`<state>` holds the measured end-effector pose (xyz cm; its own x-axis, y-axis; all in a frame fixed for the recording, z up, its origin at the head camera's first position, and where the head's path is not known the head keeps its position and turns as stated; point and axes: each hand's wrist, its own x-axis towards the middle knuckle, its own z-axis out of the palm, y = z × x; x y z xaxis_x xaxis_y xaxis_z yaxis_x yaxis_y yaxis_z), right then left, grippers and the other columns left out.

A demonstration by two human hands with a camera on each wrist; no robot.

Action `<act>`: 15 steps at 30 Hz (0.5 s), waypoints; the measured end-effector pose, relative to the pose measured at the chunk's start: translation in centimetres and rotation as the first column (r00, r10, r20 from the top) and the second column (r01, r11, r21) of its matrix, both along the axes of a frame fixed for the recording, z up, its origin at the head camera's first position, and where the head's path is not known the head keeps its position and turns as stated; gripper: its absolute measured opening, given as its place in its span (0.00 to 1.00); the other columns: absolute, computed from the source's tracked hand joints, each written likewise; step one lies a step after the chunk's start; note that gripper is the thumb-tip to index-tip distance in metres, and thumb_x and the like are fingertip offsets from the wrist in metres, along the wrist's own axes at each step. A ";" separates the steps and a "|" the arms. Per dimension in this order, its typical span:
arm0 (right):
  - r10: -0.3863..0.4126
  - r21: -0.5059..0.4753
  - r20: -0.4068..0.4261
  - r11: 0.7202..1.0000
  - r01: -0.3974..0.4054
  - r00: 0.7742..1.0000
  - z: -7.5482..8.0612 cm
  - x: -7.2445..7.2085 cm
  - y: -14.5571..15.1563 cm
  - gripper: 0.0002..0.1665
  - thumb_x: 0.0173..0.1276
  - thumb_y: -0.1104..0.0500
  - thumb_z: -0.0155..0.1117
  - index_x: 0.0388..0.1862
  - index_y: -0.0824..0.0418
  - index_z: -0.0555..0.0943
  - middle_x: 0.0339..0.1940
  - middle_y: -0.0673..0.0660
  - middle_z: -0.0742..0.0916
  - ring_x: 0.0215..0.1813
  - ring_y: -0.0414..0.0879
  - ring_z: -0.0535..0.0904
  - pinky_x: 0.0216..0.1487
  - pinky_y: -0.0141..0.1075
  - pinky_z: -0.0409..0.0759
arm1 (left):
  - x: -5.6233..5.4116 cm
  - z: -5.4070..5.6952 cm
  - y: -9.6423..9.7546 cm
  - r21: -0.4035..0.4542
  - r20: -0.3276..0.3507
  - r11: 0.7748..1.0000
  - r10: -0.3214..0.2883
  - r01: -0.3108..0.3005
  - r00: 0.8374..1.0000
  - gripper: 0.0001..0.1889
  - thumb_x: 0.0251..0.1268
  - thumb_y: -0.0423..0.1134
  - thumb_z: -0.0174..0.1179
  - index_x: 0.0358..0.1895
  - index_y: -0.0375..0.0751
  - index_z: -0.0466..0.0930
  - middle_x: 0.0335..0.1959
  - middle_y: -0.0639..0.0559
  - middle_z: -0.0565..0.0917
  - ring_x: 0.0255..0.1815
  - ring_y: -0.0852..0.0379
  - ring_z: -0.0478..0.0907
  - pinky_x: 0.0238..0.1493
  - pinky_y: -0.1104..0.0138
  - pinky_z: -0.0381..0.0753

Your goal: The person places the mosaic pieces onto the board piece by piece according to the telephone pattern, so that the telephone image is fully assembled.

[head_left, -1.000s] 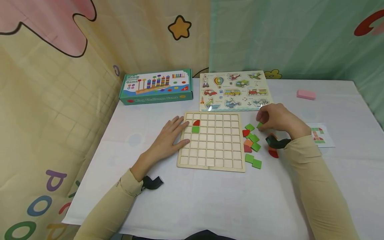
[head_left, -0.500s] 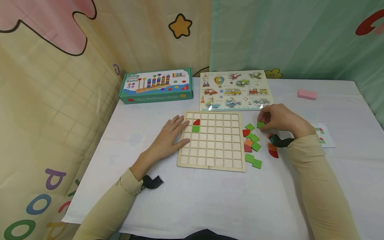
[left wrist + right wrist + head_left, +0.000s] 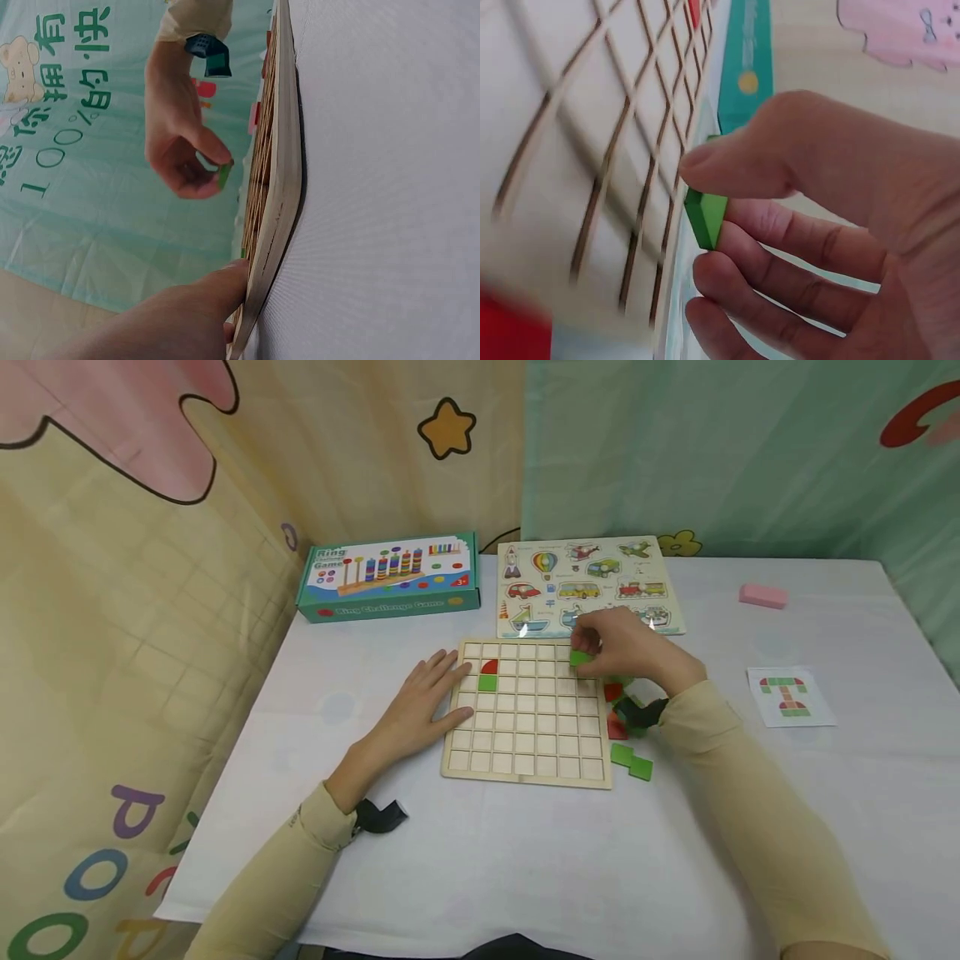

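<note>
Between thumb and fingers my right hand point(image 3: 626, 647) pinches a green square tile point(image 3: 707, 214), held over the upper right part of the wooden grid board point(image 3: 525, 782). My left hand point(image 3: 416, 706) lies with spread fingers on the board's left edge, its fingertips and thumb at the rim. Two tiles sit in the grid near the upper left: a red quarter-round tile point(image 3: 490, 667) and, right below it, a green tile point(image 3: 487, 682). More loose green tiles point(image 3: 641, 768) and a red tile point(image 3: 613, 692) lie along the board's right side, some hidden under my right wrist.
Behind the board lie a picture puzzle point(image 3: 551, 568) with vehicles and a green Ring Challenge Game box point(image 3: 390, 578). A pattern card point(image 3: 792, 697) rests on the white table point(image 3: 480, 868) at the right, with a pink block point(image 3: 763, 596) farther back.
My right hand has moved left from the loose tiles to over the board, carrying the green tile. The pattern card is now uncovered. My left hand has stayed in place.
</note>
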<state>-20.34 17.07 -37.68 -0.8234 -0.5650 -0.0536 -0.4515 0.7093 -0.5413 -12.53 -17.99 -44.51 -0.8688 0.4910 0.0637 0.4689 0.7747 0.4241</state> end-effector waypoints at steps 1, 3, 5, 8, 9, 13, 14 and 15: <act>0.012 -0.002 0.001 1.000 -0.012 1.000 0.0 -0.1 -0.9 0.13 0.56 0.64 0.79 0.38 0.62 0.84 0.35 0.58 0.87 0.39 0.50 0.79 0.45 0.43 0.80 | 0.0 0.0 0.0 0.000 -0.001 1.000 0.001 -0.001 1.000 0.39 0.77 0.56 0.60 0.83 0.44 0.61 0.87 0.42 0.55 0.89 0.42 0.44 0.88 0.46 0.42; 0.040 -0.007 -0.001 0.999 -0.040 0.999 0.0 -0.3 -2.6 0.13 0.55 0.64 0.78 0.38 0.63 0.84 0.35 0.58 0.87 0.39 0.50 0.80 0.45 0.43 0.80 | 0.0 -0.1 0.0 0.000 -0.003 1.000 0.001 -0.001 1.000 0.39 0.77 0.56 0.60 0.83 0.44 0.61 0.87 0.42 0.55 0.89 0.42 0.45 0.88 0.46 0.42; 0.065 0.004 -0.001 0.998 -0.065 0.998 0.0 -0.5 -4.3 0.12 0.56 0.64 0.78 0.37 0.62 0.84 0.35 0.57 0.87 0.39 0.49 0.80 0.45 0.42 0.80 | 0.0 -0.1 0.0 0.001 -0.004 1.000 -0.001 0.001 1.000 0.39 0.77 0.56 0.60 0.83 0.43 0.61 0.87 0.42 0.55 0.89 0.41 0.45 0.88 0.45 0.42; 0.106 0.025 -0.007 0.994 -0.106 0.994 -0.1 -0.8 -6.2 0.13 0.56 0.63 0.79 0.37 0.62 0.84 0.34 0.56 0.87 0.38 0.49 0.80 0.45 0.42 0.80 | 0.1 0.0 -0.1 0.007 0.000 1.000 -0.002 0.002 1.000 0.38 0.77 0.55 0.60 0.83 0.43 0.61 0.87 0.42 0.56 0.89 0.41 0.46 0.88 0.44 0.43; 0.113 0.030 -0.009 0.993 -0.113 0.994 -0.3 -0.9 -6.8 0.13 0.56 0.63 0.80 0.36 0.61 0.84 0.34 0.56 0.87 0.38 0.49 0.80 0.44 0.42 0.80 | 0.1 0.0 -0.1 0.008 0.000 1.000 -0.002 0.002 1.000 0.38 0.78 0.55 0.60 0.83 0.43 0.61 0.87 0.42 0.56 0.89 0.41 0.46 0.88 0.44 0.43; 0.125 0.028 -0.006 0.992 -0.125 0.992 -0.9 -1.2 -8.2 0.13 0.57 0.63 0.81 0.37 0.62 0.85 0.34 0.56 0.87 0.38 0.49 0.80 0.45 0.42 0.81 | 0.0 0.1 -0.2 0.007 -0.005 1.000 -0.005 0.005 1.000 0.38 0.78 0.55 0.60 0.83 0.44 0.61 0.87 0.42 0.56 0.89 0.41 0.46 0.88 0.45 0.43; 0.125 0.024 -0.008 0.992 -0.124 0.992 -1.1 -1.3 -8.5 0.13 0.57 0.63 0.81 0.38 0.62 0.85 0.35 0.56 0.87 0.39 0.49 0.81 0.45 0.42 0.82 | 0.0 0.1 -0.2 0.005 -0.005 1.000 -0.006 0.006 1.000 0.38 0.78 0.55 0.60 0.83 0.44 0.61 0.87 0.42 0.56 0.89 0.42 0.46 0.88 0.45 0.43; 0.125 0.018 -0.009 0.992 -0.125 0.992 -1.2 -1.3 -8.7 0.13 0.58 0.63 0.81 0.38 0.62 0.85 0.35 0.56 0.88 0.39 0.49 0.81 0.46 0.43 0.82 | 0.0 0.1 -0.2 0.002 -0.006 1.000 -0.008 0.008 1.000 0.38 0.78 0.55 0.60 0.83 0.44 0.61 0.87 0.42 0.56 0.89 0.42 0.45 0.88 0.45 0.43</act>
